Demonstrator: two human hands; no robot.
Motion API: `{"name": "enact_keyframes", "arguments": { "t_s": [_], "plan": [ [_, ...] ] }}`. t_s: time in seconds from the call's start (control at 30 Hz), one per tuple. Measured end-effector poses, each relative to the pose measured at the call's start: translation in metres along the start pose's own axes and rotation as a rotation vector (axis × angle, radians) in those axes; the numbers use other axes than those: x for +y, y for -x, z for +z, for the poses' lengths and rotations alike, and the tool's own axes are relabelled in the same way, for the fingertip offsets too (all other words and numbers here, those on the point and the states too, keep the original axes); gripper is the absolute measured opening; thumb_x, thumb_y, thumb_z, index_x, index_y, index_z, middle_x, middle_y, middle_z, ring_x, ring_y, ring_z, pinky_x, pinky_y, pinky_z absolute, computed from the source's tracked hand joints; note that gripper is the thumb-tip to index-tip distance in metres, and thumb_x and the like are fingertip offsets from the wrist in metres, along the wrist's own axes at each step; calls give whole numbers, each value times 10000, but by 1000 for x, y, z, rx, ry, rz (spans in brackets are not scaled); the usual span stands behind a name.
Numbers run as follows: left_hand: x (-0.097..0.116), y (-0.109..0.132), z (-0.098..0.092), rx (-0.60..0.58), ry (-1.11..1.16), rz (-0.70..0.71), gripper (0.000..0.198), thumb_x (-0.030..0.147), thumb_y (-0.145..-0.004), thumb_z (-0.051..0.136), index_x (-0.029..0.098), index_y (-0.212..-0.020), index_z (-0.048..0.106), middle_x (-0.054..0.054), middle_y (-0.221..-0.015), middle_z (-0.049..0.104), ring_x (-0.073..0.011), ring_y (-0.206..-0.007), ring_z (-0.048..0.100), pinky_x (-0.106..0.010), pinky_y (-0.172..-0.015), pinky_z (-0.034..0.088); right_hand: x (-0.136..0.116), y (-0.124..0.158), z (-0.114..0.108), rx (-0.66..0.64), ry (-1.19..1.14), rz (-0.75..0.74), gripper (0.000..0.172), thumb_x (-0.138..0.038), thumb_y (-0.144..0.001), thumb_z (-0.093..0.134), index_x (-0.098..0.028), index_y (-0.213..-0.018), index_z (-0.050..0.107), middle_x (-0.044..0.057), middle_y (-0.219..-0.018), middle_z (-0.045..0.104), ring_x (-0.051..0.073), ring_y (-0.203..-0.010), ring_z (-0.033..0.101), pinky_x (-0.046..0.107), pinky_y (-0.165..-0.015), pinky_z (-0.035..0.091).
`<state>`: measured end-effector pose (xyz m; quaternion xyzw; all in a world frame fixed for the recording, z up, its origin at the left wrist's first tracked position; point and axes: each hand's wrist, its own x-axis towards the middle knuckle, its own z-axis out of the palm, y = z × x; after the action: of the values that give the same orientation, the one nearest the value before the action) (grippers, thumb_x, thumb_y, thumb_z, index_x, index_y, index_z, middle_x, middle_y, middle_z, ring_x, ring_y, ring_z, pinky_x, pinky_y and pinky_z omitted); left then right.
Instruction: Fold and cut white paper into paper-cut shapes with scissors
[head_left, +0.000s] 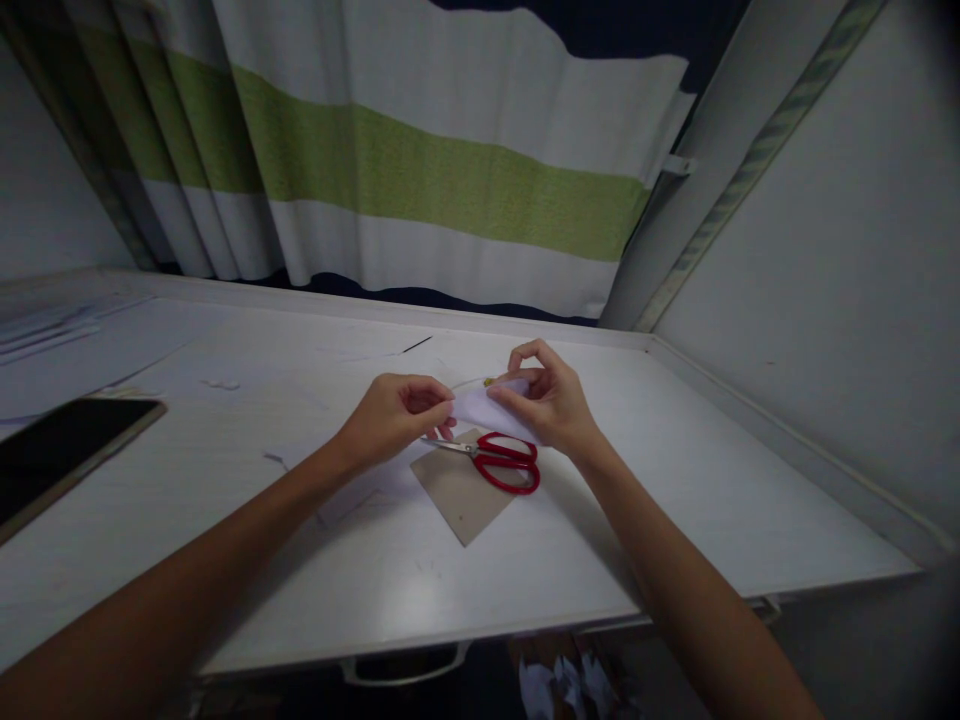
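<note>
Left hand (394, 415) and right hand (556, 408) pinch white paper (480, 405); some cutting looks done (scissors (486, 459) idle, scraps (275, 459) about), handwork seemingly unfinished.

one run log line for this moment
left hand: pinches white paper | right hand: pinches same paper | red-handled scissors: across brown card | brown card: on white table

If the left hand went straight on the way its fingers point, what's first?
First, the small white paper piece that the left hand pinches; beyond it, probably the right hand, though depth is hard to judge.
</note>
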<state>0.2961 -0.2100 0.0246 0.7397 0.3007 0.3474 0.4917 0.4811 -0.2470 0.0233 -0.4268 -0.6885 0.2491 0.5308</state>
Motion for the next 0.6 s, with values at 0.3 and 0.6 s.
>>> {"name": "enact_keyframes", "arguments": {
  "t_s": [0.3, 0.6],
  "plan": [
    [-6, 1, -2, -465, -175, -75, 358, 370, -777, 459, 116, -532, 517, 37, -392, 470, -32, -307, 377, -151, -333, 268, -2, 5, 14, -174, 23, 5, 257, -240, -691, 590, -200, -771, 349, 0, -683, 609, 67, -513, 495, 163, -423, 302],
    [-8, 2, -2, -652, -27, -246, 327, 379, -779, 444, 145, -551, 429, 64, -392, 360, -30, -315, 249, -162, -312, 160, -7, 8, 18, -224, 18, 17, 258, -238, -692, 594, -196, -779, 354, 2, -680, 611, 72, -520, 508, 164, -439, 342]
  ]
}}
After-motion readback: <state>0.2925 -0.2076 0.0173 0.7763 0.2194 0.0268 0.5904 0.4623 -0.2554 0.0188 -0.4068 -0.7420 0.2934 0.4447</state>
